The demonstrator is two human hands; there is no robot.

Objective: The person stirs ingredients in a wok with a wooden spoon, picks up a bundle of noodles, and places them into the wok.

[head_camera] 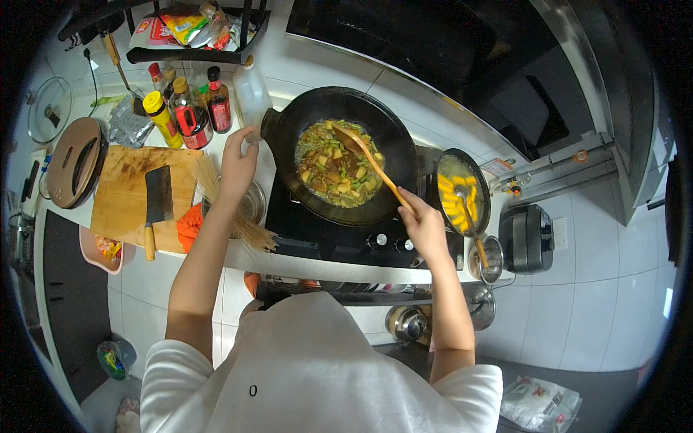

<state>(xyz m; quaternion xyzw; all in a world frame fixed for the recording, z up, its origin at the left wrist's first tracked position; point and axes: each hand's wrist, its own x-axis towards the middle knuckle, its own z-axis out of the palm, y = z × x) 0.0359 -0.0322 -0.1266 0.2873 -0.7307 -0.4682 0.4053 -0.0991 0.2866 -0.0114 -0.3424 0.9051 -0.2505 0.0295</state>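
In my right hand is the handle of a wooden spatula; its blade rests in the food in a large black wok. Chopped green and yellow vegetable pieces lie in brown liquid there. My left hand is beside the wok's left handle, its fingers apart; whether a fingertip touches the handle I cannot tell. Below that hand, a bundle of bristles lies across a metal pot. Right of the wok, a smaller pan holds yellow strips and a ladle.
A cleaver lies on the wooden cutting board, near an orange cloth. Sauce bottles and a plastic jug stand behind. A metal bowl and a black appliance are at the right; stove knobs line the front.
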